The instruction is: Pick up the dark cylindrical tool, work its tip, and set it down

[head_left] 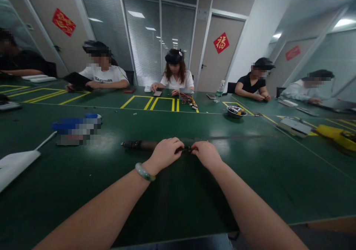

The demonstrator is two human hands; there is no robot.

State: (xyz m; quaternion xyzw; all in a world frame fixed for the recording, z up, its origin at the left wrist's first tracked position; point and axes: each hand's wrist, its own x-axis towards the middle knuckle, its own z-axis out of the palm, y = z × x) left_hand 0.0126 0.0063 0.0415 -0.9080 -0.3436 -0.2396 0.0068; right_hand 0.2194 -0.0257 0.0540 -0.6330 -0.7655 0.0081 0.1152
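A dark, pen-shaped electric screwdriver (143, 145) lies lengthwise in front of me, its narrow metal tip pointing left. Wrapped round its rear part is my left hand (167, 149), with a jade-like bangle (144, 172) on the wrist. My right hand (205, 153) pinches a small dark piece at the screwdriver's tail end, close to the left fingertips. Whether that piece is a plug or part of the tool, I cannot tell. The fingers partly hide the joint between them.
The green table (111, 190) carries a blue and grey object (76, 129) at left and a white item (16, 164) nearer me. Farther off are a metal bowl (236, 112), a water bottle (219, 91), coloured wires (189, 101) and a yellow item (338, 137). Several people sit opposite.
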